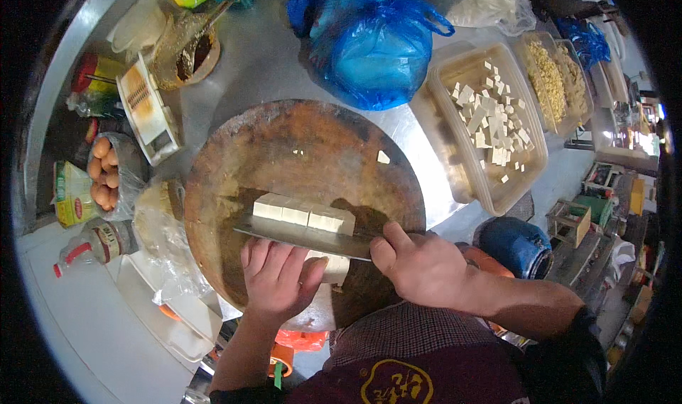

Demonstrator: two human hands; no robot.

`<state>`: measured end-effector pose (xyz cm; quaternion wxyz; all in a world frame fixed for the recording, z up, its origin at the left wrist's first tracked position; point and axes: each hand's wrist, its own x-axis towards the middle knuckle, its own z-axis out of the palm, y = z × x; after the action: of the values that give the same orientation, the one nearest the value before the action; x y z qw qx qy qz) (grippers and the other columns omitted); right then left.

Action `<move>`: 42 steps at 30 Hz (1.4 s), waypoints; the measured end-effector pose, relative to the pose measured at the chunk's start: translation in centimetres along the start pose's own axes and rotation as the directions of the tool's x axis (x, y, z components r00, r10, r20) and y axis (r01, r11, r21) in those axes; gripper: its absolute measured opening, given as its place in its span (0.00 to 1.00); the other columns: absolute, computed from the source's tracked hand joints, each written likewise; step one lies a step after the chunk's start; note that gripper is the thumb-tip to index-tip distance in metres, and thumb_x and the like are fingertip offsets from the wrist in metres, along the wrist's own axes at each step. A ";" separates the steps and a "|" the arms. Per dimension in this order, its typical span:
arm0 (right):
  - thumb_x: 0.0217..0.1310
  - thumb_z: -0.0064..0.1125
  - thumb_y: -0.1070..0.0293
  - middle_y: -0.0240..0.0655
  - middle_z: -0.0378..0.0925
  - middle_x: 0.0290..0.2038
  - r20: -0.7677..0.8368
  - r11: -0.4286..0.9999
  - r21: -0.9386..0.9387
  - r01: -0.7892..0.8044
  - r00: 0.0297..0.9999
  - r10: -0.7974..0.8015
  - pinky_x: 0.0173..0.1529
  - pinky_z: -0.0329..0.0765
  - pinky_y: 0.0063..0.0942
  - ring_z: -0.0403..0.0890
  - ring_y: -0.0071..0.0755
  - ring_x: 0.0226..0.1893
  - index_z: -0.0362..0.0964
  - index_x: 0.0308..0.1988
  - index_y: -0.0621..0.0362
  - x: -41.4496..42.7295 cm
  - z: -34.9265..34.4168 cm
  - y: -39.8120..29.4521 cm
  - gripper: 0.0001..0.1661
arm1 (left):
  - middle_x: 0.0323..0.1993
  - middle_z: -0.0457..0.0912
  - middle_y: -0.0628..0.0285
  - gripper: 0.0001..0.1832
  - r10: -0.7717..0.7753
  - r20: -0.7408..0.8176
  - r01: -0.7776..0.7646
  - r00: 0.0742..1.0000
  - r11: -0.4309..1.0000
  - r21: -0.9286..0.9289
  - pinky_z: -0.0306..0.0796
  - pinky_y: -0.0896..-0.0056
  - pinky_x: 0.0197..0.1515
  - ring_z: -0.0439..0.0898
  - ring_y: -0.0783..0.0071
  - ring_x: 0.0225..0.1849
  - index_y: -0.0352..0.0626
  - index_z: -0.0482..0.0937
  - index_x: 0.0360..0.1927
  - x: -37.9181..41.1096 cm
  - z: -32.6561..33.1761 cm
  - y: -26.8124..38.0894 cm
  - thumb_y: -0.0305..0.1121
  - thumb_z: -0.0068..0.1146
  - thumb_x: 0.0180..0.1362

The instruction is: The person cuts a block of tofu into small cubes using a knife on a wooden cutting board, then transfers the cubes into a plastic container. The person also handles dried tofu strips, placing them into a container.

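Observation:
A round wooden chopping block [298, 175] lies before me. My right hand [421, 260] grips the handle of a broad-bladed cleaver [303, 240], which lies crosswise over the block. Along the blade's far side stands a row of white tofu pieces [298, 212], parted by thin cuts. My left hand [279, 276] is on the near side, its fingertips against the blade and its thumb beside more tofu [335, 268]. That hand hides part of the near tofu. A small white scrap [383, 157] sits at the block's far right.
At right, a clear plastic tub [493, 185] holds many tofu cubes. Beyond the block stands a blue plastic bag [373, 52]. On the left are a slicer [149, 111], a sauce pot [205, 68], bagged eggs [106, 172] and a plastic bottle [101, 242].

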<state>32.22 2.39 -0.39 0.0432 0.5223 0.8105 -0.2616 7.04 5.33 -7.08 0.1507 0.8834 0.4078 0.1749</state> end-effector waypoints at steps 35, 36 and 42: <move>0.56 0.62 0.79 0.51 0.74 0.43 -0.101 0.754 0.585 -0.299 0.895 0.433 0.45 0.79 0.42 0.80 0.56 0.43 0.72 0.50 0.68 -18.7 -8.0 14.3 0.20 | 0.65 0.74 0.50 0.23 -0.227 -0.120 0.216 0.967 0.972 -0.093 0.66 0.56 0.68 0.73 0.53 0.66 0.36 0.75 0.61 16.9 -2.9 -0.4 0.23 0.56 0.61; 0.56 0.62 0.79 0.51 0.74 0.44 -0.072 0.791 0.555 -0.256 0.933 0.353 0.43 0.79 0.42 0.80 0.55 0.42 0.69 0.53 0.71 -16.9 -7.9 13.0 0.23 | 0.64 0.75 0.51 0.22 -0.302 -0.118 0.290 0.946 0.951 -0.110 0.66 0.56 0.68 0.73 0.53 0.66 0.36 0.76 0.60 13.7 -4.3 -1.6 0.22 0.56 0.61; 0.47 0.61 0.80 0.49 0.76 0.44 -0.169 0.990 0.132 0.044 0.985 -0.022 0.29 0.82 0.34 0.83 0.45 0.33 0.73 0.49 0.71 -7.8 -6.6 3.3 0.25 | 0.53 0.79 0.55 0.20 -0.046 -0.023 0.050 0.999 0.976 0.214 0.69 0.50 0.58 0.76 0.53 0.56 0.47 0.83 0.46 -0.7 -2.3 -1.5 0.32 0.71 0.47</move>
<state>39.92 0.09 6.71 -0.0648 0.5307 0.8003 -0.2717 4.61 6.02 -5.77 0.0551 0.8827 0.4469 0.1343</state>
